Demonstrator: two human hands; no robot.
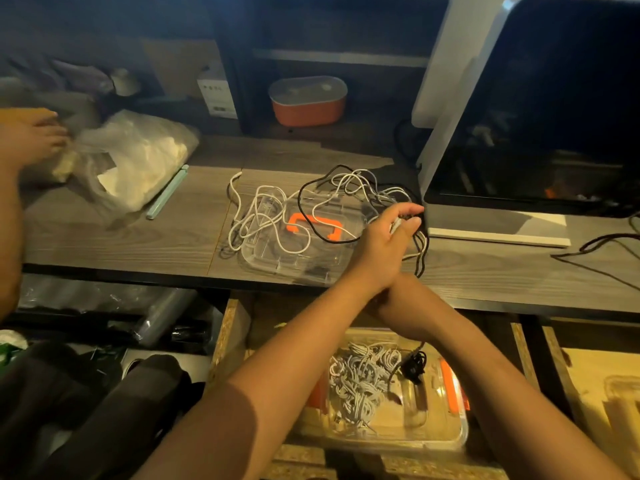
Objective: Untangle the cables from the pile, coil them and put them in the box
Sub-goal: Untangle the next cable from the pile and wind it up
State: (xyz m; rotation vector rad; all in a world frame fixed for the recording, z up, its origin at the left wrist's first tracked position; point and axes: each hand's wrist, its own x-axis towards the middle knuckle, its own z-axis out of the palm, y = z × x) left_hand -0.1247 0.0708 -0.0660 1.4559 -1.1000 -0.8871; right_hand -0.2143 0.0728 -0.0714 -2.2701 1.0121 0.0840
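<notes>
Forearms cross low in the view, over an open drawer [228, 341]; in it sits the box [415, 441], clear with orange latches, holding white coils [360, 379] and a black coil [412, 367]. So part of the job looks done; several cables are stowed.

The left hand [388, 240] reaches across to the right edge of the pile [325, 206] on the table [138, 244]; its fingers are curled and pinch a small bunch of white and black cable, and a black loop hangs from the grip over the table edge. The right hand [412, 313] lies under the left wrist, above the box; its fingers are hidden, so whether it holds anything I cannot tell; a thin black lead rises from the black coil towards it.

The pile is a loose snarl of white and black strands, lying on top of the lid [294, 261], which is clear with an orange handle; a wide black loop runs through the white ones.

The step in hand, I judge, is picking the next cable out of the pile. The next move calls for one strand, not the bunch; the left hand should find a free end and draw it out slowly, so crossings do not tighten; the right hand must come clear of the left wrist to steady the rest; coiling follows.
</notes>
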